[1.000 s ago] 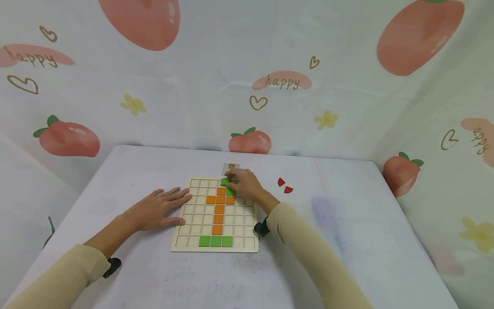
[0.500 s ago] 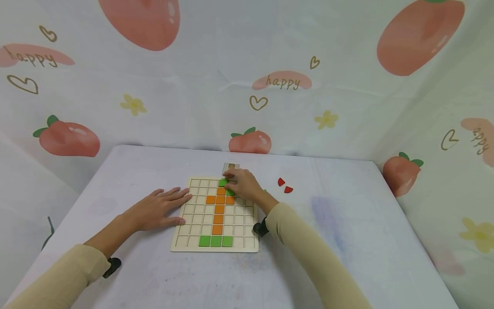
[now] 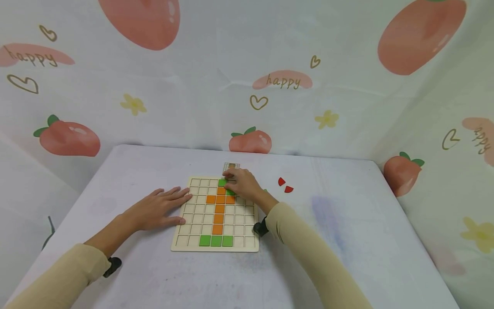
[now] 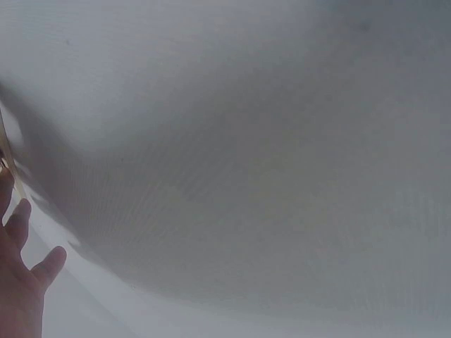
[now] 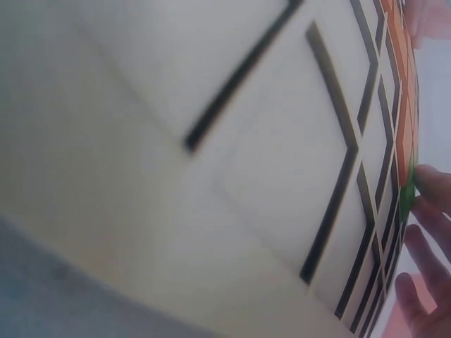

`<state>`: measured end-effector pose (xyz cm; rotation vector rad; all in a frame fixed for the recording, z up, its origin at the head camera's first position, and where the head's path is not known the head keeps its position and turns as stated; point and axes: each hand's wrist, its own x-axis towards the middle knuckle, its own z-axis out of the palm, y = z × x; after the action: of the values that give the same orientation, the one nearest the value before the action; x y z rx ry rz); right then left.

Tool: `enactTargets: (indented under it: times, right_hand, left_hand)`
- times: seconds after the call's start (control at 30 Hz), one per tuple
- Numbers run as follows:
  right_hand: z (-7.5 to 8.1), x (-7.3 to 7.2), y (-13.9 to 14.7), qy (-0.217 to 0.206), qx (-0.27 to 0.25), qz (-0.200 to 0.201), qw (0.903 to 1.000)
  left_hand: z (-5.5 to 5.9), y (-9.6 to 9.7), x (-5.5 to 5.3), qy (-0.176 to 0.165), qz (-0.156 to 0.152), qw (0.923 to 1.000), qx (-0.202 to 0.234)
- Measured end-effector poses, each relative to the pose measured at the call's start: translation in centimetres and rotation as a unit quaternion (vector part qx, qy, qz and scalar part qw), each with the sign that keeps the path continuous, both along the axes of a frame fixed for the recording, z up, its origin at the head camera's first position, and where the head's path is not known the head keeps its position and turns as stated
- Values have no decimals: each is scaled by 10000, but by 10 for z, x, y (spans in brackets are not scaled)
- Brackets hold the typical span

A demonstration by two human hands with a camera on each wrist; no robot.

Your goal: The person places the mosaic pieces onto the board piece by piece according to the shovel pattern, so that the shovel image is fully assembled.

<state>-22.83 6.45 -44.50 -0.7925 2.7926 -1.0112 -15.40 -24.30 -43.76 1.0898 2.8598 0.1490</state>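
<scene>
A beige grid board (image 3: 243, 223) lies on the table in the head view. Orange square tiles (image 3: 219, 209) form a cross on it, and several green tiles (image 3: 216, 240) make a row near its front edge. At the board's far edge, my right hand (image 3: 242, 182) holds a green tile (image 3: 222, 183) at a top-row cell with thumb and fingertips; the fingers partly hide it. Another green tile (image 3: 230, 192) shows just under that hand. My left hand (image 3: 158, 210) lies flat with spread fingers, its fingertips on the board's left edge.
Two red quarter-round pieces (image 3: 288, 189) lie right of the board. A small gridded picture card (image 3: 231, 165) sits beyond its far edge, partly covered by the right hand. A bit of green shows beside the right wrist. A printed cloth (image 3: 200, 116) hangs behind the table.
The right hand has shifted the green tile slightly left and toward me, squaring it with the top-row cell. The left hand has stayed in place.
</scene>
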Motion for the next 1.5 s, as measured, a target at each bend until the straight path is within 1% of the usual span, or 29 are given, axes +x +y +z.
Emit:
enactTargets:
  times: [0.13,0.23,0.37,0.47,0.57,0.73,0.87,1.07,1.17,1.3,1.5]
  right_hand:
    - [1,0,4,4,101,-68,9999]
    - [2,-2,11,-73,133,-216,9997]
    - [5,-3,23,-184,132,-420,9989]
    - [8,-2,36,-207,164,-463,9986]
    - [9,2,50,-176,180,-394,9989]
    - [9,8,75,14,367,-260,9990]
    - [9,13,93,-9,481,-193,9987]
    - [8,19,115,33,423,84,9991]
    - [6,21,122,22,367,245,9990]
    - [4,22,126,10,314,362,9989]
    - [2,23,126,-31,309,266,9992]
  left_hand:
    - [1,0,0,-33,11,10000,-18]
    - [2,0,1,-30,28,10000,-31]
    - [3,0,1,-38,49,10000,-22]
    - [3,1,2,-74,56,10000,-11]
    - [3,2,3,-85,56,9999,-22]
    - [3,2,3,-72,63,9999,-30]
    - [4,2,3,-80,57,9999,-34]
    - [4,1,3,-74,28,10000,4]
    - [4,0,4,-78,35,10000,15]
    - [2,0,3,-70,45,10000,10]
    - [1,0,2,-21,35,10000,-9]
